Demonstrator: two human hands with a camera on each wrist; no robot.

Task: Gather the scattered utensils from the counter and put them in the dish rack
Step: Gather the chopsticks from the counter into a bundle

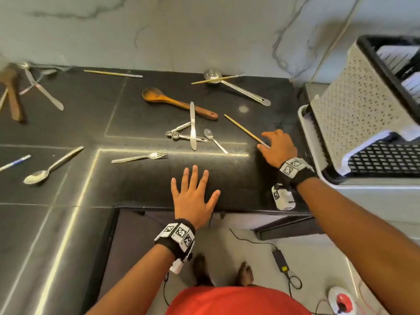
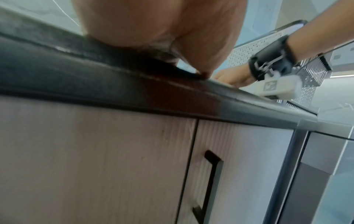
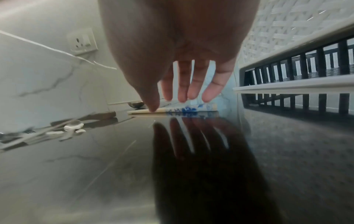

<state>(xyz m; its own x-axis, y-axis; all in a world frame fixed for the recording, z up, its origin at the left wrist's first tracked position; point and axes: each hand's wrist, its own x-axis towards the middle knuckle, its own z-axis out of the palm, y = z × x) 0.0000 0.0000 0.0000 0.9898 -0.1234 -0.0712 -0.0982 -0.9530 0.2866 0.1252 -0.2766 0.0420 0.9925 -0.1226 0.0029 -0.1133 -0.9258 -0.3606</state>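
Right hand [image 1: 278,147] reaching for a chopstick [image 1: 244,130] that lies flat on the dark worktop [image 1: 136,189], near its right edge and just beside the dish rack [image 1: 354,119]. The chopstick runs diagonally, its patterned end nearest the hand and its plain tapered end pointing toward the back wall. In the right wrist view the thumb [image 3: 151,103] touches the stick [image 3: 172,111] just short of the blue-and-white pattern, while the four fingers [image 3: 182,89] hang straight and slightly spread above it, not yet closed; nothing is gripped.

Handling, as a judgement: the stick is light, stiff and thin, and sits flush on a polished surface, so it will likely roll or skid under a flat press. A pinch between thumb and fingertips at the thicker patterned end seems best, perhaps after tipping it up.

Left hand [image 1: 193,196] rests palm-down near the front edge of the worktop, fingers spread and straight, holding nothing. Other utensils lie scattered further back and to the left, among them a wooden spoon [image 1: 177,102], a table knife [image 1: 192,126] and a fork [image 1: 141,156].
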